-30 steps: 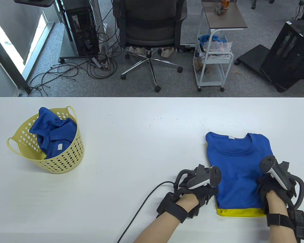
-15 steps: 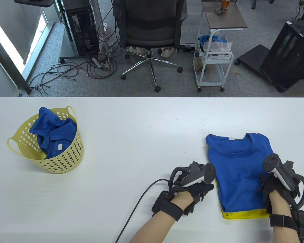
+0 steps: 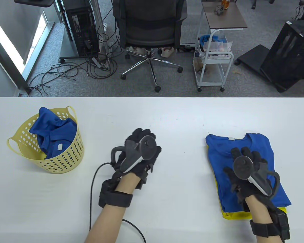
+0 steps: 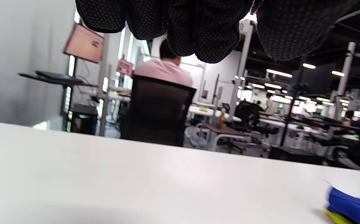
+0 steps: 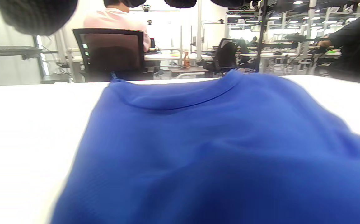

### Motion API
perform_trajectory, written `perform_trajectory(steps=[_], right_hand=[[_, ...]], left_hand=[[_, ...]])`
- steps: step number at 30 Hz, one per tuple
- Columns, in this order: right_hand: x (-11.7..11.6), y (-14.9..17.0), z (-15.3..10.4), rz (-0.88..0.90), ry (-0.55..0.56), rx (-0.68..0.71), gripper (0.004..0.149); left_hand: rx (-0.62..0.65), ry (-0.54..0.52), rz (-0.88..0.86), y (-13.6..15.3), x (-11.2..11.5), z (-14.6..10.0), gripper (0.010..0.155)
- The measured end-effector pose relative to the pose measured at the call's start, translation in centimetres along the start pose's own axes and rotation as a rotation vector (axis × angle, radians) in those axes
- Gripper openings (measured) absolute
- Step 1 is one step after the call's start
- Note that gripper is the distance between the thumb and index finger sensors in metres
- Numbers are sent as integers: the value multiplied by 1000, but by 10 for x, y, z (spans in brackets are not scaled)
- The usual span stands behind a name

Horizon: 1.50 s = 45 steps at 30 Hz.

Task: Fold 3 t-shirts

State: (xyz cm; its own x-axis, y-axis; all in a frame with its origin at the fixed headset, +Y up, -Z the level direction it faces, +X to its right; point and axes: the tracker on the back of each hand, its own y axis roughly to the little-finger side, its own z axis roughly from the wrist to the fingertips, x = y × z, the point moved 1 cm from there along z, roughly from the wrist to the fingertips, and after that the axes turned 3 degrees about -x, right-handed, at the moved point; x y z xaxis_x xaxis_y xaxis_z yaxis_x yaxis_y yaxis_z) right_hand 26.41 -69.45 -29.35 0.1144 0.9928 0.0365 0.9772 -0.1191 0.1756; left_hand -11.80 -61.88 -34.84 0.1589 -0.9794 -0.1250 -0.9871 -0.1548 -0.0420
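A folded blue t-shirt (image 3: 233, 148) lies on top of a folded yellow one (image 3: 236, 215) at the table's right. It fills the right wrist view (image 5: 217, 149). My right hand (image 3: 245, 164) rests flat on the blue shirt with fingers spread, holding nothing. My left hand (image 3: 141, 144) hovers over bare table near the middle, fingers loosely extended and empty. A crumpled blue t-shirt (image 3: 53, 131) sits in the yellow basket (image 3: 65, 162) at the left. The edge of the folded stack shows in the left wrist view (image 4: 351, 207).
The white table (image 3: 152, 114) stretches between basket and stack. A black cable (image 3: 93, 187) trails from my left wrist toward the front edge. An office chair (image 3: 149, 27) and a white cart (image 3: 215, 58) stand beyond the far edge.
My left hand has moved left, away from the stack to the table's middle. My right hand has slid up onto the blue shirt and spread flat. The stack's lower end shifted right.
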Motion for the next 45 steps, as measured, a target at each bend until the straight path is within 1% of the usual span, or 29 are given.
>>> perform_trajectory(steps=[2,3,5,8,9,11,13,14,16,18,23,26,27,29,31,34,36,39,42,45], right_hand=[[-6,-3,-2,16,-9,20,74],[-8,-2,-3,21,-8,21,74],[-7,1,-2,15,-8,16,74],[-7,7,-2,36,5,8,74],[-8,9,-2,40,1,6,74],[-10,10,-4,33,0,9,74],[-10,12,-6,25,10,8,74],[-10,12,-7,26,12,8,74],[-9,14,-9,39,14,10,74],[-7,15,-11,50,22,13,74],[-7,16,-12,60,28,22,74],[-10,14,-10,56,15,30,74],[-10,14,-10,57,14,30,74],[-10,14,-11,51,13,29,74],[-11,15,-10,57,6,26,74],[-12,16,-10,67,-4,24,74],[-12,17,-10,65,-4,21,74],[-12,16,-10,63,-6,18,74],[-13,16,-10,64,-17,16,74],[-14,16,-10,66,-26,13,74]], left_hand=[[-37,-77,26,29,-21,0,61],[-54,-136,59,47,-33,-1,59],[-111,-160,103,78,-51,-1,59],[-201,-167,90,128,-70,4,57],[-243,-148,99,147,-74,8,56],[-305,-98,131,175,-77,15,55],[-361,-64,155,196,-77,21,54],[-366,-38,148,202,-76,24,53],[-446,19,91,219,-75,32,52],[-497,9,91,228,-75,39,50],[-502,84,105,231,-66,58,50],[-510,148,127,232,-52,69,50],[-518,201,125,233,-49,74,50],[-548,242,121,237,-45,76,51],[-565,261,109,240,-43,78,53],[-598,329,83,247,-38,80,55],[-616,317,86,251,-41,82,52],[-608,333,56,252,-42,88,52],[-597,412,117,247,-31,92,55],[-614,495,154,246,-22,97,59]])
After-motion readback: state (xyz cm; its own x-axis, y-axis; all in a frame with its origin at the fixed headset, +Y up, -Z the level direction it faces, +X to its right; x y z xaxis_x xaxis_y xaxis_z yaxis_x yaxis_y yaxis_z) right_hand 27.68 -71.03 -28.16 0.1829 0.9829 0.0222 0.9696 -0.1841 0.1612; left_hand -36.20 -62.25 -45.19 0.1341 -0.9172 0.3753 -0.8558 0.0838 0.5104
